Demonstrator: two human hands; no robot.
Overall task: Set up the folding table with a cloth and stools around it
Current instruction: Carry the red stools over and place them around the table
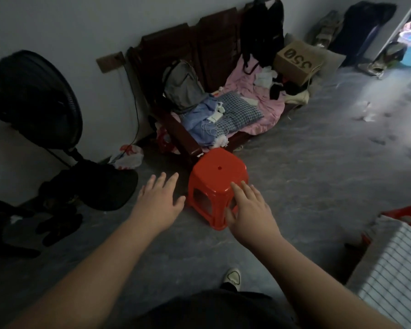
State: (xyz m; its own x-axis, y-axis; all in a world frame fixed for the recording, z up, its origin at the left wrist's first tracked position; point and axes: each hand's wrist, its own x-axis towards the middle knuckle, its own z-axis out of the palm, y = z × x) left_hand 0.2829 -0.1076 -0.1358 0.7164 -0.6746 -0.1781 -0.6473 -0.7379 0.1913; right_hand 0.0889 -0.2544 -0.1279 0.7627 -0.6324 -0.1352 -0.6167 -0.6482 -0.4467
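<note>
A red plastic stool (217, 172) stands upright on the grey floor in front of a dark wooden bench. My right hand (249, 210) is stretched out over the stool's near right corner with straight fingers, its fingertips at the seat's edge. My left hand (159, 198) hovers open just left of the stool, apart from it, and holds nothing. At the right edge a table covered with a white striped cloth (389, 262) shows in part, with something red (403, 214) behind it.
The wooden bench (183, 136) carries a backpack, folded clothes, a pink sheet and a cardboard box (297, 59). A black standing fan (38, 98) stands at the left by the wall, shoes beside it. My shoe (233, 277) is on the floor below.
</note>
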